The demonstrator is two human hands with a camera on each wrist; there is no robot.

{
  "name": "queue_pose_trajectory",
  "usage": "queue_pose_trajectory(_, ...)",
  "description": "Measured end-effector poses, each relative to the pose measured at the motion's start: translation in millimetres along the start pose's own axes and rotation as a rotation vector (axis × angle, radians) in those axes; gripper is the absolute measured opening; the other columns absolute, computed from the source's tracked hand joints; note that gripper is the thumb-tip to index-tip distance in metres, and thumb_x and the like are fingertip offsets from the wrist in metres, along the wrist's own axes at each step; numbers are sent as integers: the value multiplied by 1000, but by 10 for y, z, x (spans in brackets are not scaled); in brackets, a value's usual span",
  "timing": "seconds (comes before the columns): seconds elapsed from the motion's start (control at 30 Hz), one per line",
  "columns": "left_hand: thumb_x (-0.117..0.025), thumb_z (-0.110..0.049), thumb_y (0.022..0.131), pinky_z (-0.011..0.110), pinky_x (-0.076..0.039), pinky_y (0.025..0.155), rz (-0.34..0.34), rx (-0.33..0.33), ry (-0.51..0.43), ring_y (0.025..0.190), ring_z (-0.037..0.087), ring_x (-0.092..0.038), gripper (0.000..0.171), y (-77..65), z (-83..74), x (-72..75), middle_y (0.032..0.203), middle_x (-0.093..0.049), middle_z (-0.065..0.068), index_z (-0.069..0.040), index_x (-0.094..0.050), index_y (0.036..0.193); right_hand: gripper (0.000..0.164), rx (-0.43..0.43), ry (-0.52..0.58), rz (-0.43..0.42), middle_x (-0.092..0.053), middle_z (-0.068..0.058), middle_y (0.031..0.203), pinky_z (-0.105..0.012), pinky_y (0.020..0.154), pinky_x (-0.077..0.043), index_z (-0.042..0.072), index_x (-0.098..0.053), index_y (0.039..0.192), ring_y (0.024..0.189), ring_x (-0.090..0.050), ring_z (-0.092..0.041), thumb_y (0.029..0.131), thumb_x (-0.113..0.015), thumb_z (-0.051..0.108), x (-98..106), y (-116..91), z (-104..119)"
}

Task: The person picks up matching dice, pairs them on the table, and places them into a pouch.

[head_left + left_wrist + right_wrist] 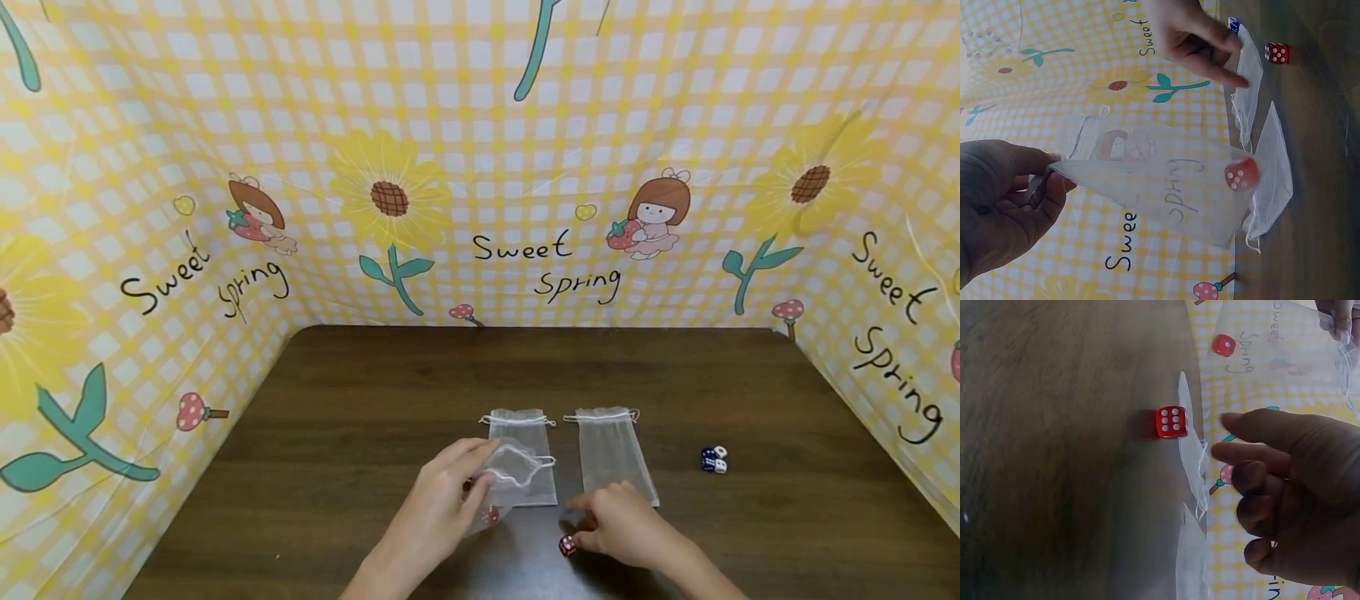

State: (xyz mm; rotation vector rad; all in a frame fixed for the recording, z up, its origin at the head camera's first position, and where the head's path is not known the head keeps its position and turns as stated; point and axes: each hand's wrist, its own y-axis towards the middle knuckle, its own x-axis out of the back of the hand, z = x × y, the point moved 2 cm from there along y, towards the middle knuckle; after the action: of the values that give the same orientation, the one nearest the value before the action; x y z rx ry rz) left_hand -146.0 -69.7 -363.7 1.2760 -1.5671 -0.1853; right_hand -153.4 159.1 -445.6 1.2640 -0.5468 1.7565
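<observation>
My left hand (442, 492) pinches a sheer white drawstring pouch (1166, 181) near its mouth, which gapes with the cord looped round it. A red die (1241, 175) shows through the mesh at the pouch's lower end. On the table, another red die (567, 545) lies right beside my right hand (628, 523). In the right wrist view that hand is above the die and apart from it, thumb and index finger extended and separated, the other fingers bent, with nothing held. Two more sheer pouches lie flat, the left pouch (536, 492) partly behind the held one, the right pouch (611, 450) beyond my right hand.
A small cluster of blue and white dice (713, 460) sits on the right part of the dark wooden table (360, 392). A yellow checked cloth (510, 167) with printed flowers and lettering hangs round the back and sides.
</observation>
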Motion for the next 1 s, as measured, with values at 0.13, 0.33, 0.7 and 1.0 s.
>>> queue_pose_trajectory(0.13, -71, 11, 73, 11, -45, 60, 9, 19, -3, 71, 8, -54, 38, -8, 12, -14, 101, -62, 8, 6, -64, 109, 20, 11, -47, 63, -53, 20, 60, -28, 58, -31, 17, -72, 86, 56, -42, 2, 68, -77, 24, -57, -12, 10)
queue_pose_trajectory(0.33, -70, 10, 75, 11, -45, 58, 36, 66, -25, 68, 5, -53, 36, -18, 17, -37, 102, -62, 8, 7, -63, 110, 13, 30, -57, 73, -54, 21, 65, -26, 57, -29, 23, -66, 74, 58, -42, 3, 67, -77, 23, -153, -7, 13)
queue_pose_trajectory(0.7, -71, 11, 73, 12, -46, 58, 26, 57, -11, 70, 7, -54, 37, -19, 15, -44, 101, -62, 8, 7, -64, 108, 15, -25, -72, -33, -48, 22, 59, -29, 58, -31, 23, -62, 69, 54, -41, 0, 68, -77, 25, -60, -21, -79)
queue_pose_trajectory(1.0, -70, 9, 74, 10, -45, 60, 35, 47, -22, 72, 6, -54, 36, -33, 17, -62, 102, -62, 8, 7, -63, 109, 13, -109, -79, -295, -28, 20, 47, -21, 45, -27, 22, -65, 74, 43, -23, 4, 71, -77, 18, 217, 6, -131)
